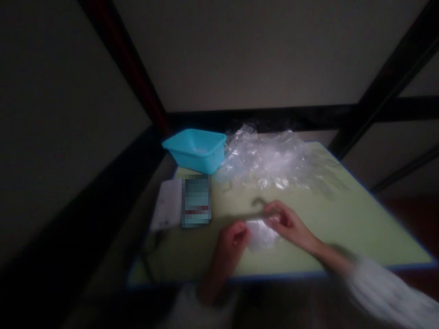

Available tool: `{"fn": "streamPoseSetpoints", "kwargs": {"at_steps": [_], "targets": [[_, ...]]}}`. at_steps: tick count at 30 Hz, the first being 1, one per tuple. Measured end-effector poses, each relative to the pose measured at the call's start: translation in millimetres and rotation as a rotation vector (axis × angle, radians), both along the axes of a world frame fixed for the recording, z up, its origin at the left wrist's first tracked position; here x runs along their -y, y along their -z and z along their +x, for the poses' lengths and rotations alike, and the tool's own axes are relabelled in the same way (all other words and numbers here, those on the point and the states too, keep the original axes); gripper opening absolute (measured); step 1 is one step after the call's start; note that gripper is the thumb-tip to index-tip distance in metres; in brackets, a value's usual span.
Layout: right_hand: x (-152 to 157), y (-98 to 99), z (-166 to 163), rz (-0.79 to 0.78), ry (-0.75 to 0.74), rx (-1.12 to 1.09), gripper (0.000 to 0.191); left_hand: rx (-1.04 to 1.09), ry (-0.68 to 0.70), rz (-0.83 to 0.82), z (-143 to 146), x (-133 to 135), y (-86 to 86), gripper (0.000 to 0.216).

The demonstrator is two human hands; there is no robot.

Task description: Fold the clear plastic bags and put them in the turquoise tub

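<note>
My left hand (233, 239) and my right hand (285, 222) are both closed on the edges of a small clear plastic bag (261, 233), which lies on the pale green table (343, 219) between them. A thin dark hook-shaped item (258, 202) lies just beyond my right fingers, and I cannot make out what it is. The picture is dim and blurred.
A heap of clear plastic bags (270, 160) lies at the back of the table. A turquoise plastic tub (195, 149) stands at the back left. Near it lie a phone-like device (196, 200) and a white flat object (168, 205). Dark frame bars run behind and beside the table.
</note>
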State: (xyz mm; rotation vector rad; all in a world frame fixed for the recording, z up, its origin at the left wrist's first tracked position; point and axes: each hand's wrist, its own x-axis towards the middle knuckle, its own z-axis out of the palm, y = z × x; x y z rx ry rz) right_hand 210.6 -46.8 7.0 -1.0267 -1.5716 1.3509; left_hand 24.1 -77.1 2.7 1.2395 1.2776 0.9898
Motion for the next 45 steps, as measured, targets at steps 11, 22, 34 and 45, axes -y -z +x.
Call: {"fn": "streamPoseSetpoints", "kwargs": {"at_steps": [11, 22, 34, 45], "targets": [[-2, 16.1, 1, -0.014, 0.073, -0.045, 0.040, -0.114, -0.004, 0.033, 1, -13, 2.9, 0.021], [-16, 4.0, -3, -0.068, 0.102, -0.122, 0.044, -0.409, 0.103, 0.314, -16, -43, -34.7, 0.019], [-48, -53.2, -9, 0.072, 0.115, 0.018, 0.038, -0.703, -0.376, 0.737, -69, -137, -55.0, 0.014], [-59, -62.0, -16, 0.108, 0.076, 0.084, 0.030, -0.803, -0.491, 0.903, -90, -158, -30.3, 0.014]]}}
